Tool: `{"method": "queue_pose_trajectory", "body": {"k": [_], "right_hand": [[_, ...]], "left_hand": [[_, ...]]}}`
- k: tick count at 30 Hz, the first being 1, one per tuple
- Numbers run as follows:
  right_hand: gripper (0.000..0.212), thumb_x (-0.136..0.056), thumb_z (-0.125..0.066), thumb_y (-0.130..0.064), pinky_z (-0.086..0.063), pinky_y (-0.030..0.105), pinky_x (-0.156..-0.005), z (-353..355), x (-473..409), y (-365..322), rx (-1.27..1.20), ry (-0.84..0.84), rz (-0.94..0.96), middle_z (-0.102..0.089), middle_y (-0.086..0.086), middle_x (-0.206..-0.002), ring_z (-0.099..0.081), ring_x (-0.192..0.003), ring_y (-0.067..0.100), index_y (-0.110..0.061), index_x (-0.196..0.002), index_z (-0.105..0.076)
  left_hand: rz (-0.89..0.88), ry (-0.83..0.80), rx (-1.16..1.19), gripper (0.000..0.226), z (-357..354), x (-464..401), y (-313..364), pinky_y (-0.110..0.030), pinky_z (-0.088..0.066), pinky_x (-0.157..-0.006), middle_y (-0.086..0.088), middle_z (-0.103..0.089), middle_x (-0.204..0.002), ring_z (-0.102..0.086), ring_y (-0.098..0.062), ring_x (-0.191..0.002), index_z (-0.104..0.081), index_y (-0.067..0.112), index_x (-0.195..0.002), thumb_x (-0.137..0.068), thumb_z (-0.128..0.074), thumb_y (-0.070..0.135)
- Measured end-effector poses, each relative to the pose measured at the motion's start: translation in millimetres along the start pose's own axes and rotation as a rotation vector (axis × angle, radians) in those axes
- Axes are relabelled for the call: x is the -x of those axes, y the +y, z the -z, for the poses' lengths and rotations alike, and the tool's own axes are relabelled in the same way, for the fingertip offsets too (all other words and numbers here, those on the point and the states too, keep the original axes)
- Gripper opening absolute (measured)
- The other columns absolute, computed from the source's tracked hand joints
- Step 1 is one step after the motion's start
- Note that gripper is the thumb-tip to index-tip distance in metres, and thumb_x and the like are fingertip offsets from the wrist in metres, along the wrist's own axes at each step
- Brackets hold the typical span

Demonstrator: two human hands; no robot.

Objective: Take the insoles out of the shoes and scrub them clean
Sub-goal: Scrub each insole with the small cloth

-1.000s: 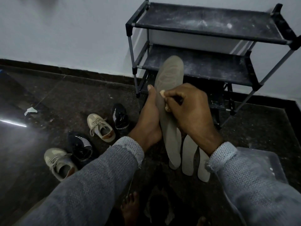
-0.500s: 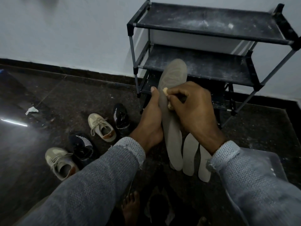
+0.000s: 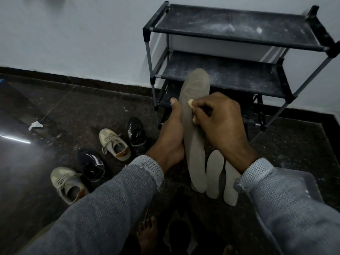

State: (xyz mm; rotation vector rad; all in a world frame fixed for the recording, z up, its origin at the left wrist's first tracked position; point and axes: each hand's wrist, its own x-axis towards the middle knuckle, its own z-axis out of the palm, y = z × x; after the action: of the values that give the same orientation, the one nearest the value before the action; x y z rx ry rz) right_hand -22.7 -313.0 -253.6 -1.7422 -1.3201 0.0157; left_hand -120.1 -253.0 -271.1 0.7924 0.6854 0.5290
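My left hand (image 3: pixel 172 137) grips a long grey insole (image 3: pixel 194 100) from its left edge and holds it upright in front of me. My right hand (image 3: pixel 220 122) curls round a small pale scrubbing piece (image 3: pixel 190 103) and presses it against the insole's face near the middle. Two more pale insoles (image 3: pixel 214 173) lie on the floor just below, partly hidden by my right wrist. Two beige sneakers (image 3: pixel 115 143) and two black sneakers (image 3: pixel 137 134) stand on the floor to the left.
A dusty black shoe rack (image 3: pixel 239 43) stands against the white wall behind the insole. A clear plastic tub (image 3: pixel 301 183) sits at the right under my sleeve. A paper scrap (image 3: pixel 35 125) lies far left. My bare foot (image 3: pixel 147 234) shows at the bottom.
The insole and both hands have shifted slightly up and right. My right hand has slid the scrubbing piece a little further up the insole.
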Motion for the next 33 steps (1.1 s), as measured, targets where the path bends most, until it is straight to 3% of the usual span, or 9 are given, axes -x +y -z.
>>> {"method": "queue_pose_trajectory", "body": {"k": [4,11,13,17,20,23,26,29,33], "right_hand": [[0.011,-0.089,-0.066,-0.011,-0.052,0.015,-0.072,6,-4,9,0.054,0.043,-0.032,-0.067,0.000,-0.088,-0.063,-0.073,0.005,-0.011,-0.095,-0.074],[0.012,-0.087,-0.068,-0.006,-0.054,0.017,-0.068,-7,9,-11,-0.241,-0.101,-0.076,-0.068,-0.007,-0.083,-0.066,-0.067,0.002,-0.014,-0.094,-0.074],[0.010,-0.087,-0.068,-0.007,-0.053,0.014,-0.064,-3,6,-9,-0.236,-0.109,-0.085,-0.068,-0.005,-0.081,-0.065,-0.062,0.002,-0.012,-0.094,-0.074],[0.010,-0.089,-0.067,-0.013,-0.055,0.019,-0.067,5,-2,4,0.022,-0.010,-0.052,-0.067,-0.001,-0.085,-0.062,-0.066,0.003,-0.012,-0.094,-0.075],[0.009,-0.090,-0.066,-0.012,-0.054,0.014,-0.066,9,-2,6,-0.008,0.011,-0.095,-0.067,-0.003,-0.086,-0.064,-0.065,0.003,-0.012,-0.093,-0.075],[0.008,-0.088,-0.068,-0.010,-0.054,0.014,-0.063,1,7,-6,-0.206,-0.114,-0.131,-0.067,-0.010,-0.080,-0.066,-0.061,0.002,-0.014,-0.092,-0.074],[0.008,-0.086,-0.070,-0.010,-0.056,0.020,-0.065,-6,11,-14,-0.315,-0.164,-0.106,-0.069,-0.008,-0.076,-0.067,-0.061,0.003,-0.012,-0.093,-0.075],[0.008,-0.087,-0.069,-0.012,-0.051,0.010,-0.063,1,8,-11,-0.226,-0.143,-0.069,-0.067,-0.006,-0.078,-0.065,-0.061,0.002,-0.011,-0.092,-0.074],[0.011,-0.088,-0.067,-0.009,-0.053,0.013,-0.068,8,0,5,0.023,-0.011,-0.049,-0.066,-0.002,-0.086,-0.062,-0.067,0.001,-0.011,-0.095,-0.075]], "left_hand": [[-0.022,0.006,-0.056,0.068,-4,-1,-1,-0.045,-0.049,-0.099,-0.015,-0.067,-0.116,-0.065,-0.027,-0.109,-0.063,0.015,-0.118,-0.091,-0.029,0.067],[-0.051,-0.017,0.013,0.070,1,1,0,-0.042,-0.046,-0.102,-0.019,-0.061,-0.123,-0.060,-0.027,-0.114,-0.062,0.004,-0.111,-0.094,-0.028,0.062],[-0.034,-0.027,0.030,0.069,1,3,1,-0.038,-0.048,-0.096,-0.021,-0.059,-0.118,-0.059,-0.028,-0.109,-0.062,0.005,-0.107,-0.095,-0.025,0.061],[0.000,-0.064,0.054,0.067,-4,4,3,-0.035,-0.056,-0.085,-0.015,-0.069,-0.111,-0.067,-0.024,-0.099,-0.062,0.011,-0.116,-0.096,-0.023,0.061],[0.006,-0.083,0.028,0.066,-4,3,3,-0.034,-0.057,-0.079,-0.014,-0.070,-0.103,-0.068,-0.023,-0.093,-0.064,0.009,-0.112,-0.097,-0.024,0.060],[-0.008,-0.051,0.062,0.071,2,1,3,-0.036,-0.047,-0.087,-0.017,-0.057,-0.103,-0.053,-0.029,-0.098,-0.060,0.002,-0.110,-0.095,-0.027,0.062],[-0.005,-0.020,0.122,0.072,7,0,4,-0.040,-0.036,-0.093,-0.018,-0.040,-0.121,-0.034,-0.029,-0.111,-0.067,0.000,-0.103,-0.092,-0.036,0.063],[-0.003,-0.009,0.097,0.068,3,4,4,-0.034,-0.051,-0.080,-0.022,-0.057,-0.099,-0.056,-0.030,-0.091,-0.068,0.004,-0.098,-0.097,-0.029,0.059],[0.027,-0.041,0.057,0.062,-3,5,3,-0.033,-0.057,-0.081,-0.014,-0.070,-0.106,-0.068,-0.023,-0.094,-0.065,0.010,-0.112,-0.099,-0.025,0.056]]}}
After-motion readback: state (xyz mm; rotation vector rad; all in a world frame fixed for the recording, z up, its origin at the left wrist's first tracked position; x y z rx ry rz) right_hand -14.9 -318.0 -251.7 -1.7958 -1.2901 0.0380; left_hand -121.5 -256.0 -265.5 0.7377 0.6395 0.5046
